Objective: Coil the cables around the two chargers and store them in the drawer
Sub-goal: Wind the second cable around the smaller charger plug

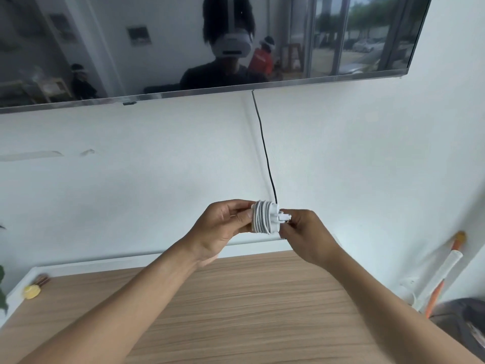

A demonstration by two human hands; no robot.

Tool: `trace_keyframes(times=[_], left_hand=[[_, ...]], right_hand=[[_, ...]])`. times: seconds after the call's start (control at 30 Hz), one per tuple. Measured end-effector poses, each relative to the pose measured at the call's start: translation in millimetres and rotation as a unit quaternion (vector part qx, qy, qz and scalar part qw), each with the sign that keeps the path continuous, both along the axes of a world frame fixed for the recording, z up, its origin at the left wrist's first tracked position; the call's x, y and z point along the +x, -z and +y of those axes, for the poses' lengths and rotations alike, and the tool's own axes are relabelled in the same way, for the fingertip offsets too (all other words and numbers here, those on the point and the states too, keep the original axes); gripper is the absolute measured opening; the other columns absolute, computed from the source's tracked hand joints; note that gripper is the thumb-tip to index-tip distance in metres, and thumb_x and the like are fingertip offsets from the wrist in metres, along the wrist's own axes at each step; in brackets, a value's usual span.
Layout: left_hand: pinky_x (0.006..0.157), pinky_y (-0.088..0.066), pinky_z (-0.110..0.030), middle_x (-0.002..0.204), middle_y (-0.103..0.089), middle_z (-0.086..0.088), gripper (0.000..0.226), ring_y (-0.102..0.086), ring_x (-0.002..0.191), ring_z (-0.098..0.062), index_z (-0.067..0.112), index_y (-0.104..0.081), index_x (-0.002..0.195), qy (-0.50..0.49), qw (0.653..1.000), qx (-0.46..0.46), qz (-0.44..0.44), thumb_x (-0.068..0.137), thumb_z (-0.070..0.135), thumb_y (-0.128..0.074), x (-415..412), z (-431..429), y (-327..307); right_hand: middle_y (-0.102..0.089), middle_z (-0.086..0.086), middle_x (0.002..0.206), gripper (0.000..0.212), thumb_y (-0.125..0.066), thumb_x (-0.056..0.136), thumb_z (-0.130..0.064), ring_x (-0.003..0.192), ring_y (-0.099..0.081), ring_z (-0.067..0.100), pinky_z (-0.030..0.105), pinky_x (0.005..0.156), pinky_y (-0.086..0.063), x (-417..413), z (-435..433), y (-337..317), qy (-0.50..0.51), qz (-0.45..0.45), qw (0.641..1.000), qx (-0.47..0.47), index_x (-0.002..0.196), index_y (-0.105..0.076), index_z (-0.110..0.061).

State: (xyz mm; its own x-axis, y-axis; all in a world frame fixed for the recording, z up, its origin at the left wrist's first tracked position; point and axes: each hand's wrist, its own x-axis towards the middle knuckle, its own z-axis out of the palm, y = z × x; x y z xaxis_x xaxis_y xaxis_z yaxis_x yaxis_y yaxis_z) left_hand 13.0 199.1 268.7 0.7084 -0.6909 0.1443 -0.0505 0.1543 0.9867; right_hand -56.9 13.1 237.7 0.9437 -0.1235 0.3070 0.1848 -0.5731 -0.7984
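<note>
L hand (225,227) is curled round the white charger (274,212), thumb on the near side, fingers behind it. R hand (307,235) sits at 3 o'clock of the charger. Its thumb & fingertips pinch the small white plug (284,217) at the cable's end. Both hands are clamped on, close together, w/ just the charger between them. They hold it up in the air, over the far edge of the wood table (249,311).

The white cable (262,219) goes round the charger in tight loops, side by side.

Hard to see: the loops & L fingers hide most of the charger. R fingertips hide part of the plug, so can't tell if it's tucked in or loose. Both arms are cut off at the bottom edge.

At 12 o'clock of the hands a black cord (265,148) runs up the white wall to a TV (157,48), cut off at top & left. At 8 o'clock, on the table's corner, a small yellow thing (31,291), too blurry to tell. At 4 o'clock an orange & white stick (443,269) leans on the wall.
</note>
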Motion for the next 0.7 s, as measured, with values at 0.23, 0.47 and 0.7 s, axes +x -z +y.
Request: trace_keyframes(times=[0.23,0.47,0.7], left_hand=[[0.081,-0.059,-0.028,0.098,-0.073,-0.016,0.021,-0.070,0.085,-0.018,-0.001,-0.069,0.102,-0.175,0.983,0.047,0.026,0.095,0.013,-0.057,15,-8,15],[0.083,-0.057,-0.035,0.084,-0.071,0.000,0.003,-0.068,0.081,-0.014,0.020,-0.068,0.091,-0.241,0.941,0.180,-0.152,0.089,0.019,-0.066,23,-1,37],[0.081,-0.056,-0.027,0.094,-0.071,-0.003,0.014,-0.068,0.087,-0.014,0.012,-0.068,0.101,-0.091,0.954,0.190,-0.211,0.088,0.015,-0.064,9,1,36]], right_hand=[[-0.060,-0.018,0.066,0.021,-0.047,0.098,-0.025,0.061,-0.051,0.009,0.030,0.059,-0.043,-7,22,7,0.019,-0.028,0.977,-0.213,0.089,-0.065,-0.018],[-0.067,-0.005,0.092,0.028,-0.038,0.100,-0.035,0.083,-0.061,0.027,0.033,0.067,-0.047,-11,18,-18,0.028,-0.028,0.935,-0.352,0.101,-0.064,-0.024],[-0.069,-0.010,0.091,0.020,-0.048,0.097,-0.031,0.079,-0.062,0.020,0.031,0.065,-0.047,-5,3,-42,0.020,-0.058,0.933,-0.355,0.094,-0.067,-0.028]])
